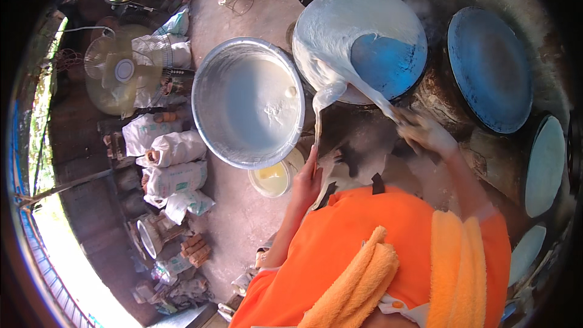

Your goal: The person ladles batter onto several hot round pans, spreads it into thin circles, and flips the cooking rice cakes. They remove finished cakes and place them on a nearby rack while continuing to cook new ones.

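Note:
My left hand (pixel 308 181) grips the thin handle of a ladle (pixel 329 94) whose head is coated in white batter. The ladle head rests at, or hangs just over, the near edge of a round griddle (pixel 387 61). A thin white batter sheet (pixel 353 11) covers much of that griddle, and a bare, shiny bluish patch shows at its near right. Wrinkled folds of the sheet gather at the near left. From them a stretched strip runs to my right hand (pixel 426 132), which is blurred and pinches its end.
Left of the griddle stands a large metal basin (pixel 205 118) of whitish liquid. Below it sits a small tub (pixel 273 181) with yellowish contents. More round griddles (pixel 489 70) line the right side. A fan (pixel 123 70) and stuffed white sacks (pixel 175 180) stand at left. Steam rises behind the griddle.

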The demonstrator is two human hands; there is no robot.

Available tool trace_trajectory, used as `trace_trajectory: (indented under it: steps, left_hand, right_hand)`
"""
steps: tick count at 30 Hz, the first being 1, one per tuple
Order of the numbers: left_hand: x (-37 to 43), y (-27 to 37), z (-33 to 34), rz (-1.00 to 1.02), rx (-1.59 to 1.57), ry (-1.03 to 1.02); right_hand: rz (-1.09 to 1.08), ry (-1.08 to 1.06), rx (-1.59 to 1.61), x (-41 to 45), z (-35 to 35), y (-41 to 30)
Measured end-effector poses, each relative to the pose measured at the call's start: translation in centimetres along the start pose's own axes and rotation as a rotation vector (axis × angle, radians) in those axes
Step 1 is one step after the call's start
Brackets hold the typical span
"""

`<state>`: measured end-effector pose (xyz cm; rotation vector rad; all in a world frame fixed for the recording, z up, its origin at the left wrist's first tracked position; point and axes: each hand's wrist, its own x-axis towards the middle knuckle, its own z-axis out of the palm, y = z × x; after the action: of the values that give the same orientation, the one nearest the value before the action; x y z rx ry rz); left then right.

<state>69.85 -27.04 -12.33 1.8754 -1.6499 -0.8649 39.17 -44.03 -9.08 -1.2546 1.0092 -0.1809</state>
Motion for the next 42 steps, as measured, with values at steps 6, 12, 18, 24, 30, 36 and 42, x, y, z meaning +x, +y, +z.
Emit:
trace_trajectory:
  steps: [6, 12, 18, 24, 30, 36, 42]
  left_hand:
    - [6.3, 3.4, -12.4, 0.123, -0.903, -0.123]
    - [8.4, -0.1, -13.9, -0.014, -0.897, 0.032]
    - [2.5, -4.8, -13.0, -0.242, -0.974, 0.124]
    - [-3.0, -3.5, -12.5, -0.242, -0.925, 0.153]
    - [-6.5, -2.1, -11.5, -0.462, -0.907, 0.264]
    - [-5.3, -0.4, -11.5, -0.250, -0.974, 0.075]
    - [-0.3, -1.3, -10.0, -0.237, -1.161, -0.064]
  right_hand:
    - [0.221, 0.494, 0.644, 3.0, 13.5, -3.1]
    - [-0.201, 0.433, 1.054, 14.2, 23.5, 1.0]
    - [-0.245, 0.955, 0.182, 22.1, 27.8, 3.0]
    - [-0.148, 0.943, 0.412, 16.0, 26.6, 4.4]
    - [-0.280, 0.189, 1.538, 7.4, 21.3, 9.3]
    - [-0.082, 0.599, 1.020, 7.3, 19.0, 3.4]
    - [0.070, 0.626, 0.527, 7.7, 21.9, 7.0]
